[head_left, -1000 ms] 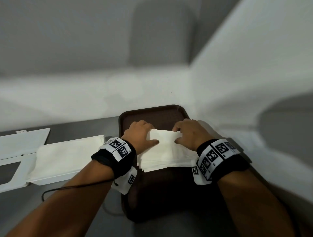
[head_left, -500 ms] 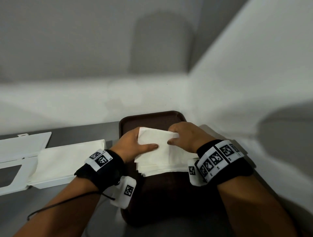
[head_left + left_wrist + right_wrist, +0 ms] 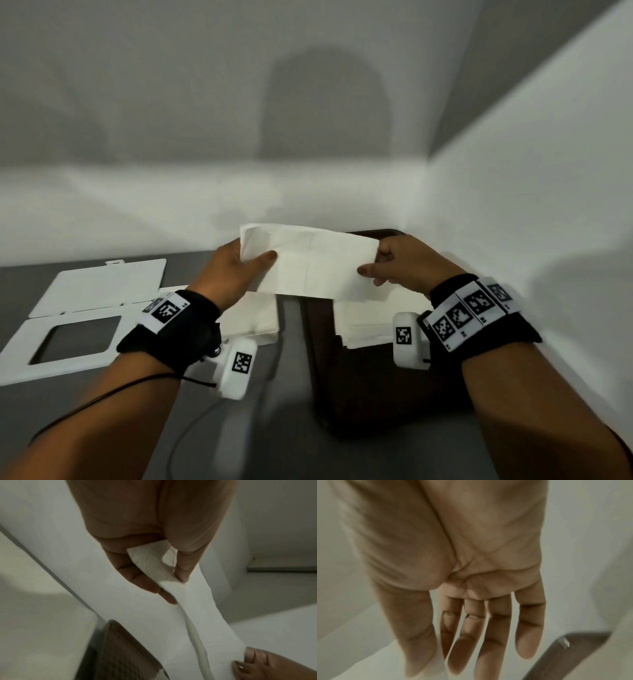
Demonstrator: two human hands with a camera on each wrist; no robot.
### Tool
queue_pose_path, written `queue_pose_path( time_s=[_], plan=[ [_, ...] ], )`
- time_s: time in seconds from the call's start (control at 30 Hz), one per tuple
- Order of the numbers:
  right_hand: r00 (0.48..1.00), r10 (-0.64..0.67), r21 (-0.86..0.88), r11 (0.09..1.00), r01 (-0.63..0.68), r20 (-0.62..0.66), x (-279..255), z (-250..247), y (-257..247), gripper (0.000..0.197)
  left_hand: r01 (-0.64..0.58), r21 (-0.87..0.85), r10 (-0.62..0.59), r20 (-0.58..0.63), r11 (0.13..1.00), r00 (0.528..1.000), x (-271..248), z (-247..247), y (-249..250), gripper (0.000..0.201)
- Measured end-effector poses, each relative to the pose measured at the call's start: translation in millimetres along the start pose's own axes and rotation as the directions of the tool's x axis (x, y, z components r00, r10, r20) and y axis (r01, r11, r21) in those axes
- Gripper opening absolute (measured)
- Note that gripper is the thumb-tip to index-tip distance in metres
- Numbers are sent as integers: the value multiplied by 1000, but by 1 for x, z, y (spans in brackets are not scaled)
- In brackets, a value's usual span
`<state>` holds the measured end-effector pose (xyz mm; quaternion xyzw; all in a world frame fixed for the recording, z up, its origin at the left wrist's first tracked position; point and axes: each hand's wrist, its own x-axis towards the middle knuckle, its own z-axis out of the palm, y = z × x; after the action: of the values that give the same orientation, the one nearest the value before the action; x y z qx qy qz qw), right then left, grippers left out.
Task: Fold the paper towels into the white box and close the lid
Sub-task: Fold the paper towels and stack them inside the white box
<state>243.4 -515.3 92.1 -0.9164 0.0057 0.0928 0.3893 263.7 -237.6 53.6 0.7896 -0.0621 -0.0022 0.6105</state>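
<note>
One towel [image 3: 315, 263] is up in the air, stretched flat between both hands over the gap between the box [image 3: 260, 337] and the brown tray [image 3: 376, 394]. The left hand [image 3: 233, 270] pinches its left end, thumb on the near face and fingers behind; the left wrist view shows the corner caught between thumb and fingertips. The right hand [image 3: 400, 263] holds the right end in the head view, thumb in front; its wrist view shows the fingers nearly straight with the sheet beyond them, so the hold looks light.

The rest of the stack [image 3: 363, 325] lies on the tray, which sits by the table's right edge against the wall. The box lies to the left of the tray, towards the table's middle, open, with towels already inside. Its lid [image 3: 44, 349], with a window cut in it and a flap [image 3: 102, 284] thrown back, lies flat on the far left side of the table.

The step in hand, by my reading, is carrying a single sheet from the stack to the box, partway through the filling. Next the sheet needs folding to the box's width and laying on the pile inside; both ends must come down together so that it lands square and does not hang over the rim. The lid is not yet closed.
</note>
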Motion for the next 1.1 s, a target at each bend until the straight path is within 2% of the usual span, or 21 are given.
queue_pose_path(
  time_s=[0.03,0.1,0.2,0.33,0.4,0.6,0.8,0.9,0.97,1.1],
  plan=[
    [1000,6,101,995,-6,7,2,12,-9,17,13,10,-13,-22,1000,1000,-1,-13,-3,3],
    [1000,19,270,963,-21,11,9,43,-29,15,55,9,-55,-45,998,997,-4,-43,-12,15],
    [995,77,337,940,-53,-56,26,89,-45,23,103,37,-101,-63,994,993,-9,-81,-31,35],
    [983,88,168,984,-61,-161,44,139,-49,23,197,63,-187,-139,978,973,-15,-114,-64,38],
    [975,93,75,994,-79,-200,46,154,-47,21,242,135,-219,-168,961,961,-20,-119,-76,44],
    [963,95,-13,995,-102,-253,55,183,-45,26,251,391,-148,-275,886,950,-19,-126,-107,53],
    [969,104,-154,978,-141,-223,53,194,-44,39,218,481,-111,-240,849,964,-18,-124,-110,57],
    [972,119,-188,969,-158,-202,48,196,-49,36,207,539,-96,-226,816,969,-19,-121,-109,57],
    [970,109,-228,961,-159,-219,45,196,-54,32,212,564,-99,-225,798,969,-20,-119,-109,57],
    [961,46,-259,959,-120,-273,36,199,-68,36,238,591,-101,-256,771,962,-25,-119,-112,54]
  ],
)
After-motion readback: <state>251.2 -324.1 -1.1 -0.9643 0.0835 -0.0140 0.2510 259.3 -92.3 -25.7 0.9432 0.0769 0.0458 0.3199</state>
